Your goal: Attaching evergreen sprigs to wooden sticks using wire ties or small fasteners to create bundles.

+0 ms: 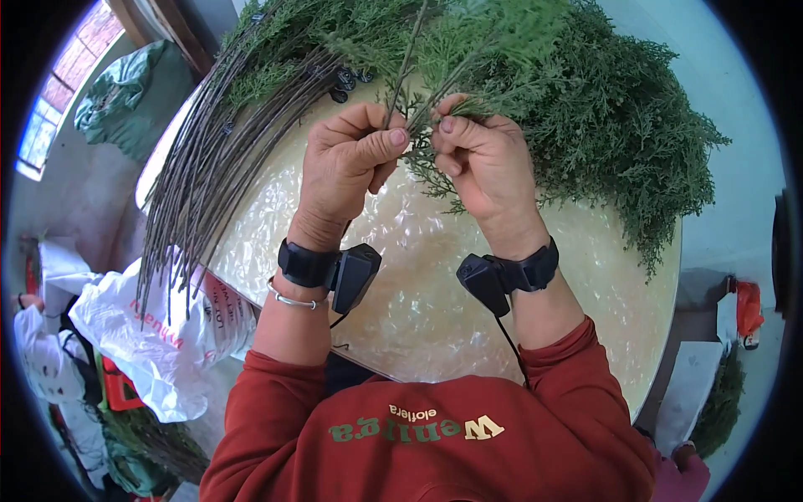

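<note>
Stem (407,71) of thin brown wood slants up from the left hand (347,159), over the far part of the bench (435,284), whose cream cover looks glossy. The left fingers (391,138) are curled in, thumb pressed down against the index finger, with no gap showing around the stem's lower end. The right hand (495,163), just beside it, pinches a green sprig (481,102) between thumb and index finger, the others bent loosely toward the palm; whether the sprig grows from the twig (460,77) between the two hands cannot be told, as things overlap there. Both pieces look light, so a thumb-and-finger pinch seems ample. The stem is probably stiff yet springy, best held on its bare woody part near the lower end; the sprig looks soft and feathery, its fine tips likely to bend or shed if squeezed, so its base is the better place to grip. To the right spreads a dense heap of greenery (619,125), tangled enough that pulling one piece could drag others; to the left lies a bundle of long stems (196,180), jutting past the bench's edge, with small black pieces (345,79) beside it
</note>
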The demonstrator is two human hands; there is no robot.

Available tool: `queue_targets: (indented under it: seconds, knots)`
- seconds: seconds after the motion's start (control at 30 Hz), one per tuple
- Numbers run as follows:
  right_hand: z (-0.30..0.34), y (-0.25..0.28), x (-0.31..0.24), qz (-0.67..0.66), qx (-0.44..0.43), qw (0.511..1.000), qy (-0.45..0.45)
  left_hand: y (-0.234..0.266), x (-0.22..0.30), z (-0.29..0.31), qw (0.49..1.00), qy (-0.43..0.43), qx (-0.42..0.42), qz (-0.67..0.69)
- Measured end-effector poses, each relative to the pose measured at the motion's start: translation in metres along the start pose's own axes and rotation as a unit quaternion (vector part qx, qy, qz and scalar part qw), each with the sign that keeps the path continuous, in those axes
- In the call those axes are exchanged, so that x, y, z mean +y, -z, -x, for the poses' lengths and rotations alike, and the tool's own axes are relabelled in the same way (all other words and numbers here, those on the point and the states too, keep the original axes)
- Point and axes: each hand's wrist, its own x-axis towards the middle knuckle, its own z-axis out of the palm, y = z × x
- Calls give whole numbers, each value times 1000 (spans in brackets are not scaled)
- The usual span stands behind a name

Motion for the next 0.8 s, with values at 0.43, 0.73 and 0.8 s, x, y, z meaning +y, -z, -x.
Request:
queue_targets:
  seconds: [0.43,0.73,0.8]
  knots:
    - [2,-11,-4,60,19,997,33,-6,-2,4,989,113,-4,99]
    - [2,-14,-1,68,30,997,30,-6,-3,4,990,97,-2,102]
    - [3,-14,-1,68,24,997,25,-6,-2,5,991,94,-4,100]
